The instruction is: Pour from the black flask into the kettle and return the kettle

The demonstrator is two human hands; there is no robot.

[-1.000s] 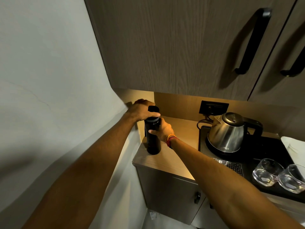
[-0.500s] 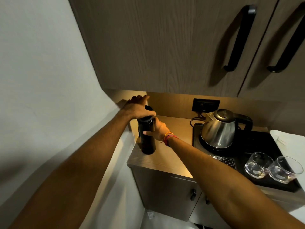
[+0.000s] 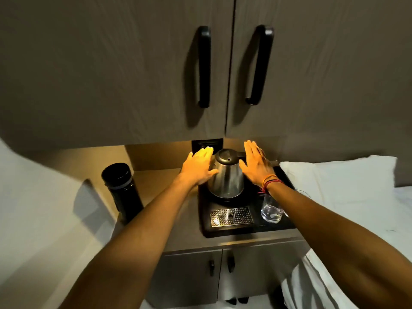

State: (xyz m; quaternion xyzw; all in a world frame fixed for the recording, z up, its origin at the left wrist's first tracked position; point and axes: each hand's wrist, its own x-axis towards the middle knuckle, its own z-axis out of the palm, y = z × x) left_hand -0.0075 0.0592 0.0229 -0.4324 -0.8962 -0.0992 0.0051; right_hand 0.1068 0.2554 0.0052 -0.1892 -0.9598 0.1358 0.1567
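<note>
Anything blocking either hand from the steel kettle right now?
Nothing visible. The open left hand and open right hand flank the stainless steel kettle on its black tray; the clear glass sits nearer the camera.

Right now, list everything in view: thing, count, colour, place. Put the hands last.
black flask: 1, black, upright at the left end of the counter, nobody holding it
kettle: 1, steel with a dark lid, on its base at the back of the tray
tray: 1, black, on the counter's right part
drip grate: 1, metal, set in the tray's front
glass: 1 plainly seen, clear, on the tray right of the grate; a second one may be hidden behind the arm
wall socket: 1, black, behind the kettle
upper cabinet handles: 2, black, overhead
white cloth: 1, white, right of the tray
left hand: open, at the kettle's left side
right hand: open, beside the kettle's right side, bands on the wrist
</note>
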